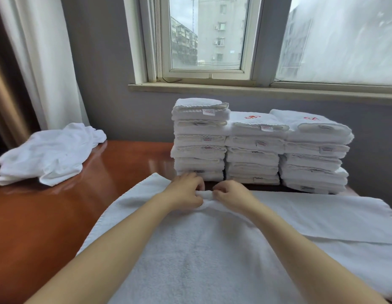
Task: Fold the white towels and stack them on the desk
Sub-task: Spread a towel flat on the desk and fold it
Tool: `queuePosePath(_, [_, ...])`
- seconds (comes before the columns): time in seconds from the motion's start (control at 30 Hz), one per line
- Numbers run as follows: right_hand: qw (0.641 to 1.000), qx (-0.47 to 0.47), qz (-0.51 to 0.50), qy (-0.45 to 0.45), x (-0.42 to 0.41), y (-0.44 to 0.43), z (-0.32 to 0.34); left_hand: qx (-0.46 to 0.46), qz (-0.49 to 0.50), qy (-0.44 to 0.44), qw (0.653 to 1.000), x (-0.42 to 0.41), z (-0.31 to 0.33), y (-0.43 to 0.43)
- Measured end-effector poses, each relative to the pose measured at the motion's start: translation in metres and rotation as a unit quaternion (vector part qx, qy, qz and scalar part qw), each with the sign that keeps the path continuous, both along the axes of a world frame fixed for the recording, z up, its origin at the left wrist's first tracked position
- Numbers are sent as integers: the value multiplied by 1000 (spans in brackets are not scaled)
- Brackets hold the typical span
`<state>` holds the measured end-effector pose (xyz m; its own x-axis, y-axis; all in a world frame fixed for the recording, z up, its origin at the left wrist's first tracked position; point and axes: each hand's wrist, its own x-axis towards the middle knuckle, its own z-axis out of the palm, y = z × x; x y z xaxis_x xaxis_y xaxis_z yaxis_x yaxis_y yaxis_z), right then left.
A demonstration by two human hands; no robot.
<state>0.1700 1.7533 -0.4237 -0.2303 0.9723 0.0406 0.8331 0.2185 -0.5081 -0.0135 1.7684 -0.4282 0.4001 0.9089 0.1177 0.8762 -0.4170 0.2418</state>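
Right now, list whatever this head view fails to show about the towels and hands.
Head view only:
- Spread towel: near and right ends cut off by the frame edges.
- Left hand and right hand: fingertips buried in the bunched towel fold.
- Folded stacks: label print too small to read.
- Crumpled pile: towel count hidden by its own folds.

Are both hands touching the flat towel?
Touching. The head view shows the left hand and the right hand each pinching a raised fold of the towel at its far edge.
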Motion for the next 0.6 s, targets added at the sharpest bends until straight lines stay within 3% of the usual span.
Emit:
queuePosePath(0.2, [999, -31, -13, 31, 1, -5, -5, -32, -12, -5, 999, 0, 9, -6])
queuePosePath(0.47, [997, -6, -27, 71, 5, -14, 1, 64, -2, 119, 991, -31, 32, -19])
queuePosePath(0.6, [995, 77, -21, 59, 0, -27, 16, 121, 30, 149, 981, -54, 36, -35])
